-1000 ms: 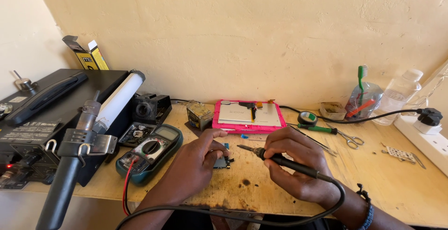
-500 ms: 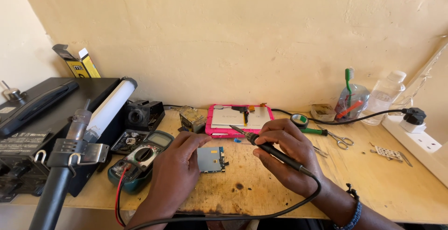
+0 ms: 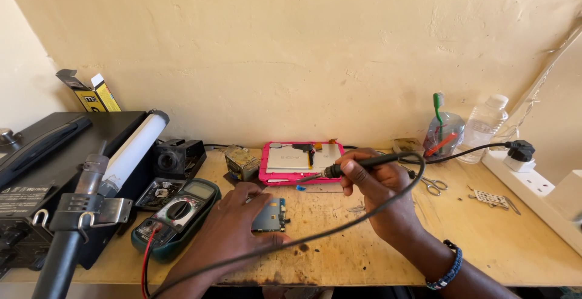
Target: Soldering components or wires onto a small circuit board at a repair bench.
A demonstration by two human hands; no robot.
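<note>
We press our left hand [image 3: 233, 229] flat on the small circuit board [image 3: 270, 215] to steady it, while our right hand [image 3: 373, 181] grips the soldering iron [image 3: 357, 164], its tip lifted clear toward the pink tray [image 3: 270, 178].

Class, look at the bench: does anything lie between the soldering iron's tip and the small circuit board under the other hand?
Nothing visible. The soldering iron in the right hand is lifted over bare bench, apart from the circuit board pinned by the left hand.

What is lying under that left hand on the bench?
A small blue circuit board lies flat on the wooden bench, its right part showing beside the left hand. Its left part is covered by the fingers.
</note>
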